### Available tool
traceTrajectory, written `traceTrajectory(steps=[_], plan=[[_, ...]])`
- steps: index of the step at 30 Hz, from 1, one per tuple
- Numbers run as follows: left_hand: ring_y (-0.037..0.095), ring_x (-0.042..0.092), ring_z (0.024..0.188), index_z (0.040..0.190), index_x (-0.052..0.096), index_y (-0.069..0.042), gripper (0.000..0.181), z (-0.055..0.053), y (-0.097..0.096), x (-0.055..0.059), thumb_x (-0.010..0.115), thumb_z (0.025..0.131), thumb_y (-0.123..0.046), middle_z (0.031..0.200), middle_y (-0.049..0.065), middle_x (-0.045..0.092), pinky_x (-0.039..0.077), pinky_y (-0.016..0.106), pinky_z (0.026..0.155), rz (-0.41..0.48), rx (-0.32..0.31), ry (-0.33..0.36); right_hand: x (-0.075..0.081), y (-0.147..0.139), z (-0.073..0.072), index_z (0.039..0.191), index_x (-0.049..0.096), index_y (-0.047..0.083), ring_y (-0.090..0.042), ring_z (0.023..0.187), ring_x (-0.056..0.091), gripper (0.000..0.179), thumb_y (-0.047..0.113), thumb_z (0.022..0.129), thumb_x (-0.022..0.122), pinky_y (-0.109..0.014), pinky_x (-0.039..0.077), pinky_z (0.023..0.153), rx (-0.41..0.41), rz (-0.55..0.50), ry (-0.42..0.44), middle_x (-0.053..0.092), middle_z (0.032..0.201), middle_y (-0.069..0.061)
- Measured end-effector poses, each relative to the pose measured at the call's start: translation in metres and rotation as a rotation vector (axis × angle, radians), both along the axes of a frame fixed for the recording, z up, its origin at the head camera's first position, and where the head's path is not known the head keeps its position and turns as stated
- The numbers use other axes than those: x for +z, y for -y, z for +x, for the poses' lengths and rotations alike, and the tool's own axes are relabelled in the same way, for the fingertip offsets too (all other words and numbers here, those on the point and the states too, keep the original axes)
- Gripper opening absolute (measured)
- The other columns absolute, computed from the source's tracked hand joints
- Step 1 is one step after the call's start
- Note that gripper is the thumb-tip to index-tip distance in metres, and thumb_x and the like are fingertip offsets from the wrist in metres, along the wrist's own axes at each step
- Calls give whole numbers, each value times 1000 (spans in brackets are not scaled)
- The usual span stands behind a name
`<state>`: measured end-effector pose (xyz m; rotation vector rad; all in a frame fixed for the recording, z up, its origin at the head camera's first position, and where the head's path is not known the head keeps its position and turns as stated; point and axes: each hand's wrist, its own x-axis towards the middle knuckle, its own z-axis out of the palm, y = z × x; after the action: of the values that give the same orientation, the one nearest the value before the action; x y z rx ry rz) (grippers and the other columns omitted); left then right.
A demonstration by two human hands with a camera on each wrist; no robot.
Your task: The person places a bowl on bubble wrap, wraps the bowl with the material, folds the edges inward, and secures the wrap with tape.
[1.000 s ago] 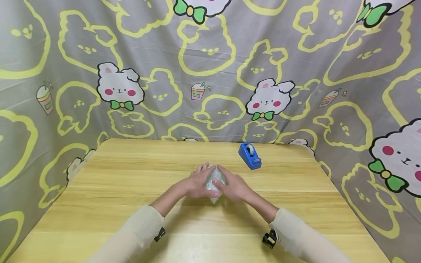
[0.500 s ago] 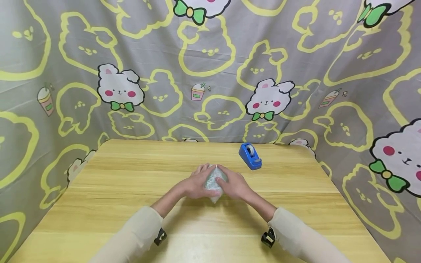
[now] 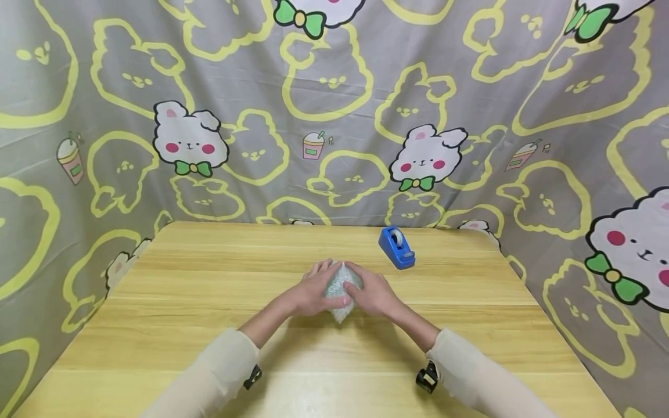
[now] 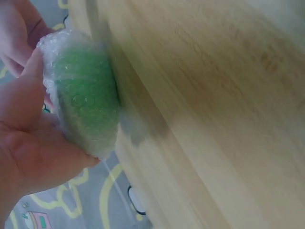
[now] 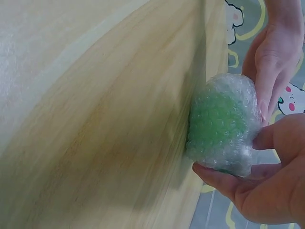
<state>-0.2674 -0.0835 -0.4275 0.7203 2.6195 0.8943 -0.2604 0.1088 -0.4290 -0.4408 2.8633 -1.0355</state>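
Observation:
A bundle in clear bubble wrap [image 3: 338, 284] rests on the table between my two hands, and something green shows through the wrap [image 5: 219, 119] in both wrist views. My left hand [image 3: 312, 295] holds its left side, thumb lying across the near top. From the other side my right hand [image 3: 373, 295] grips it, with the thumb on top and the fingers around the side. One pointed corner of the wrap sticks out toward me below the thumbs. What the green thing is stays hidden under the bubbles.
Beyond the right hand, a blue tape dispenser [image 3: 397, 248] with a roll of clear tape stands on the wooden table [image 3: 219, 261]. A grey curtain [image 3: 261, 87] with cartoon rabbits hangs along the table's back and sides.
My right thumb has shifted slightly to the right on top of the bubble-wrapped bundle. Both hands otherwise keep their places, and the bundle stays in the same spot.

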Motion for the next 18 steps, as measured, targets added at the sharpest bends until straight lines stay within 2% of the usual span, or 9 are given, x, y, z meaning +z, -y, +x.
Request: traceTrajectory(steps=[8,13,18], plan=[[40,8,156,164,14,-11,94,0,-1,1,62,96,-55,169,22,8,14,61,124,-63,13,-25,0,0,-1,156,41,12,-37,121,62,58,29,103,58,-53,53,96,13,9,30,56,147,-20],[48,5,155,164,15,-11,92,0,-2,1,60,97,-56,169,24,6,14,63,124,-105,-5,-65,2,-3,0,158,38,12,-37,120,62,59,29,104,57,-52,54,95,29,-14,82,51,151,-22],[52,1,153,164,13,-11,92,-2,-2,1,58,98,-57,170,22,2,11,65,123,-147,-26,-74,3,-5,-1,158,37,13,-42,130,56,60,30,104,56,-57,50,102,22,-31,111,49,152,-22]])
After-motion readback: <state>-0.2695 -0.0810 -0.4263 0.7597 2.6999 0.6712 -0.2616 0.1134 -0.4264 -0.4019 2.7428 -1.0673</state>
